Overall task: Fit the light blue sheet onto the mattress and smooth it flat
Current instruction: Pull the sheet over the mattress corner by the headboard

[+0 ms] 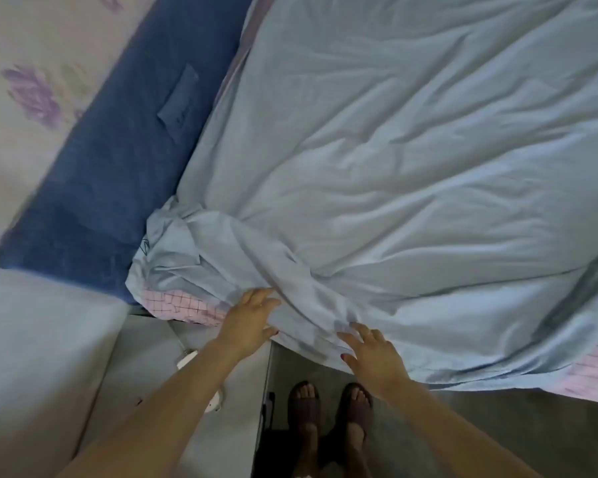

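Note:
The light blue sheet (411,174) lies wrinkled over most of the mattress, bunched into folds at the near left corner. The pink checked mattress (180,305) shows bare at that corner and again at the lower right edge. My left hand (251,317) rests with fingers spread on the bunched sheet at the corner. My right hand (372,350) lies flat on the sheet's near edge, fingers spread. Neither hand grips the cloth.
A dark blue padded headboard (111,160) runs along the left side of the bed, against a wall with purple flower prints. A pale bedside cabinet (173,391) stands at the lower left. My feet in dark slippers (328,405) stand on the grey floor by the bed.

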